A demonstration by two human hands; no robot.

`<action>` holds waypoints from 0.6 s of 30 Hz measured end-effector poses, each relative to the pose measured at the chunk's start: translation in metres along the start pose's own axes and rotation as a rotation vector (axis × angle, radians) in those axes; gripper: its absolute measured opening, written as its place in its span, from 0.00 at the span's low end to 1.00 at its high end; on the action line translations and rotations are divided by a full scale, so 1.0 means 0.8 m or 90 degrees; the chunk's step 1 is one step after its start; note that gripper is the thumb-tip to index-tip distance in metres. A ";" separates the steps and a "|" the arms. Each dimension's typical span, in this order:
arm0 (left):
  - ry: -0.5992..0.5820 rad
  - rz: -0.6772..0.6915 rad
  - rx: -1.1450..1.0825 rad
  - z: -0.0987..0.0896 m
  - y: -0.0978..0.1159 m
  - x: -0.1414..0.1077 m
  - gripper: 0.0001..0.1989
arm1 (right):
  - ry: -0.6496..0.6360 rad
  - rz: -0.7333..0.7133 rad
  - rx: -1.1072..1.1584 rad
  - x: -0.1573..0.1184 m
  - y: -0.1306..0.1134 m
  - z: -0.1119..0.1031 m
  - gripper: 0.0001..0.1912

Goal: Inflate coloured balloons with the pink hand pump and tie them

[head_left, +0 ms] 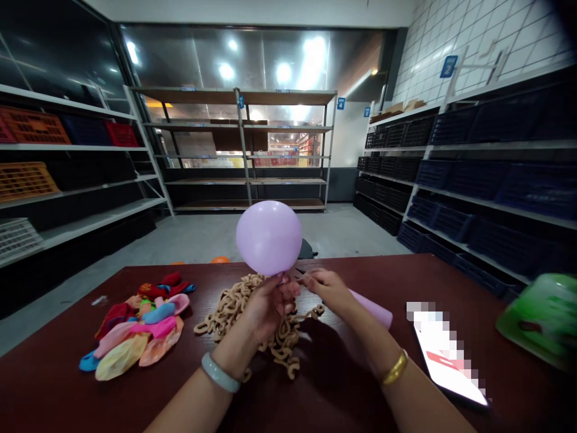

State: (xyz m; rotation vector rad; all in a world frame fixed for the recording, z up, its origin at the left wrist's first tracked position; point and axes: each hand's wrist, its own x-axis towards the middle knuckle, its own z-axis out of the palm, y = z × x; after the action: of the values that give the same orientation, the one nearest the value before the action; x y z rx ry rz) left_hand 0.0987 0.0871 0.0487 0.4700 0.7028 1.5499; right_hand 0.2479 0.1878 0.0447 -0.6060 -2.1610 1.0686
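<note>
A blown-up lilac balloon [269,237] stands upright above the table's middle. My left hand [273,304] is closed around its neck, just below the round body. To the right, my right hand [325,285] has its fingers pinched together close to the balloon's neck. A thin dark bit shows at those fingertips, too small to name. Under and behind my left hand lies a heap of beige, ring-shaped pieces [234,304], looking like a chain. A pinkish-purple cylinder [376,310] lies by my right wrist, partly hidden by the forearm.
Limp balloons [144,325] in several colours lie on the dark red table [45,361] at left. A lit phone [444,355] and a green-and-white package [543,319] are at right. Orange round things [220,260] show beyond the far edge. Shelves with crates [460,180] line the room.
</note>
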 end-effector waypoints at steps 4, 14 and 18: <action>-0.058 -0.057 0.154 0.010 -0.017 -0.010 0.12 | -0.185 0.092 0.437 -0.012 -0.012 0.030 0.20; -0.097 -0.062 0.323 0.007 -0.011 -0.011 0.17 | -0.181 0.096 0.594 -0.013 -0.008 0.039 0.14; -0.085 -0.063 0.369 -0.001 -0.014 -0.005 0.15 | -0.131 0.120 0.620 -0.015 -0.017 0.039 0.12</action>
State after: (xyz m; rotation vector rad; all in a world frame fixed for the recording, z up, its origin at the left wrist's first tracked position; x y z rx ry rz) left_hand 0.1068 0.0827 0.0413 0.9443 1.0558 1.1945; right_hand 0.2321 0.1566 0.0372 -0.2318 -1.4565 2.1315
